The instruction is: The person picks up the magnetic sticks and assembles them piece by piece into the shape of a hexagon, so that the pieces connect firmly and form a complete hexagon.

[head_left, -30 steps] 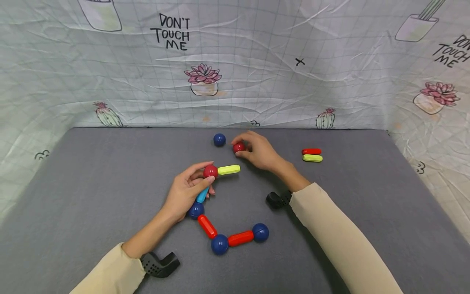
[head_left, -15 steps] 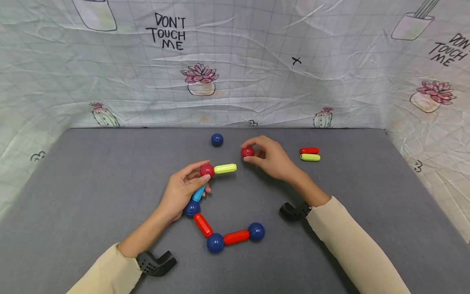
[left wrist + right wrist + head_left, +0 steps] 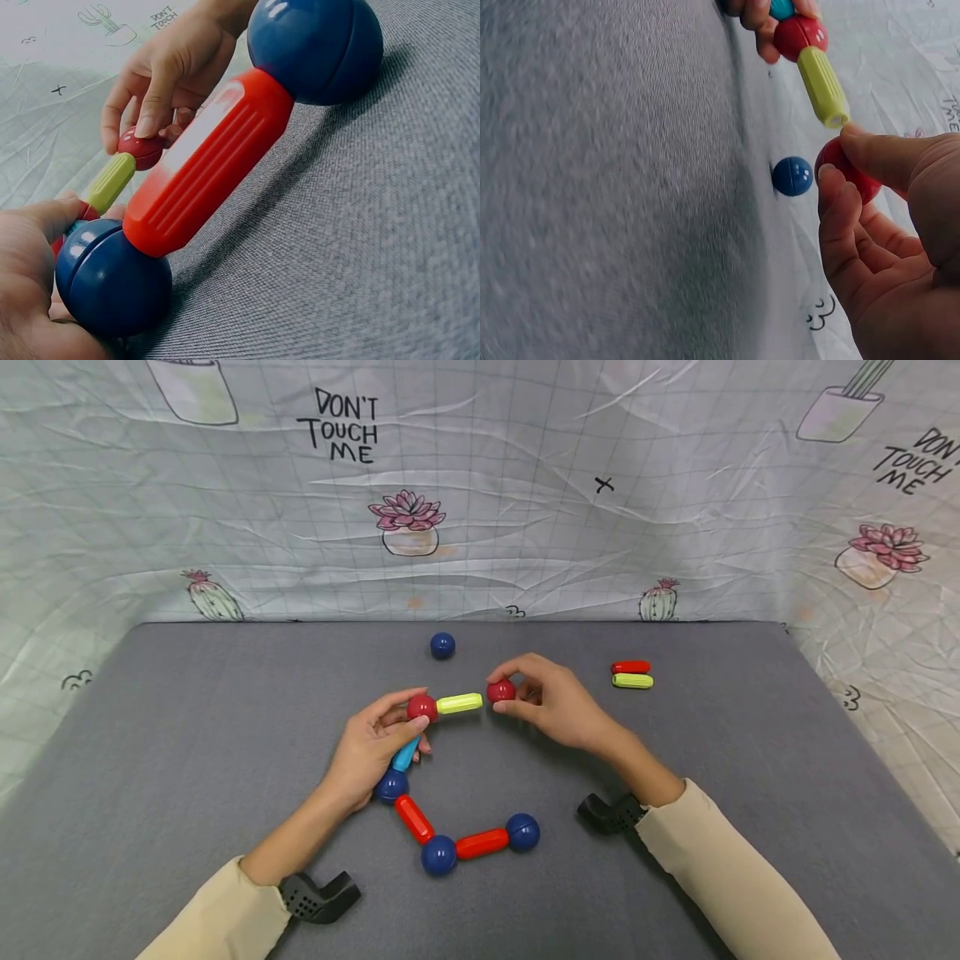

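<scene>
My left hand [image 3: 363, 752] pinches a red ball [image 3: 422, 708] between thumb and fingers. From that ball a yellow-green magnetic rod [image 3: 459, 703] points right, and a light blue rod [image 3: 406, 755] runs down to a blue ball [image 3: 392, 786]. The chain continues through a red rod [image 3: 414, 819], a second blue ball [image 3: 439, 856], another red rod [image 3: 482, 843] and an end blue ball [image 3: 522, 832]. My right hand [image 3: 558, 706] pinches a second red ball [image 3: 501, 692] by its sides, just off the yellow-green rod's free tip in the head view.
A loose blue ball [image 3: 442, 646] lies near the back edge of the grey table [image 3: 247, 718]. At the back right, a short red rod [image 3: 631, 667] and a yellow-green rod [image 3: 632, 681] lie side by side. A printed cloth [image 3: 495, 543] hangs behind.
My right hand has drawn the red ball away from beside the loose blue ball, toward me and up to the yellow-green rod's tip. My left hand stays in place, still holding its red ball.
</scene>
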Action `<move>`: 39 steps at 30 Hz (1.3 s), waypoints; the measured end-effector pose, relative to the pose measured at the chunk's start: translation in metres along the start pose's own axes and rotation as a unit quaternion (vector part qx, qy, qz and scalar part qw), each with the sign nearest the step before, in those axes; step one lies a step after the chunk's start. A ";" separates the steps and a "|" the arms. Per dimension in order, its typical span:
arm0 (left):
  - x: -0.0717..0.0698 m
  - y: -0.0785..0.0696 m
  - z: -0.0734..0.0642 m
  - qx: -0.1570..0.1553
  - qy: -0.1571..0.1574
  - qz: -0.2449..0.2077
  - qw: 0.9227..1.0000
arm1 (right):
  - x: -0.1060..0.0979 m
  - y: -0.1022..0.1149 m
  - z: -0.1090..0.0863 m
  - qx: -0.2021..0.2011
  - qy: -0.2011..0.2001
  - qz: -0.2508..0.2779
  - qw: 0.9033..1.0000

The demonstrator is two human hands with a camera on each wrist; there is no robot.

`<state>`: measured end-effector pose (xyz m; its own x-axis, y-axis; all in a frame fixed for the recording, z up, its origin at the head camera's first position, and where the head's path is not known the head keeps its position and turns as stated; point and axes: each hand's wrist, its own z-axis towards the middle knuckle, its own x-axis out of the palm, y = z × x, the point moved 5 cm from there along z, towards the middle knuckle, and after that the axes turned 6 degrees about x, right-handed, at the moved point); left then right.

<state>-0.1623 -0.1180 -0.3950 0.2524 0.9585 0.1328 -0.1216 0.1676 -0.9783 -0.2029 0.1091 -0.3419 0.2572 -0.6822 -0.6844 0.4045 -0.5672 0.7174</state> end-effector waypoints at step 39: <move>-0.020 -0.018 0.007 -0.009 0.061 0.025 0.998 | 0.043 0.055 0.052 -0.048 0.146 -0.013 0.988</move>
<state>-0.1716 -0.1382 -0.3794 0.3623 0.9299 0.0634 -0.1203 0.1141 -0.9862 -0.2148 0.0245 -0.3252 0.4823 -0.4985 -0.7203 0.4912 -0.5270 0.6936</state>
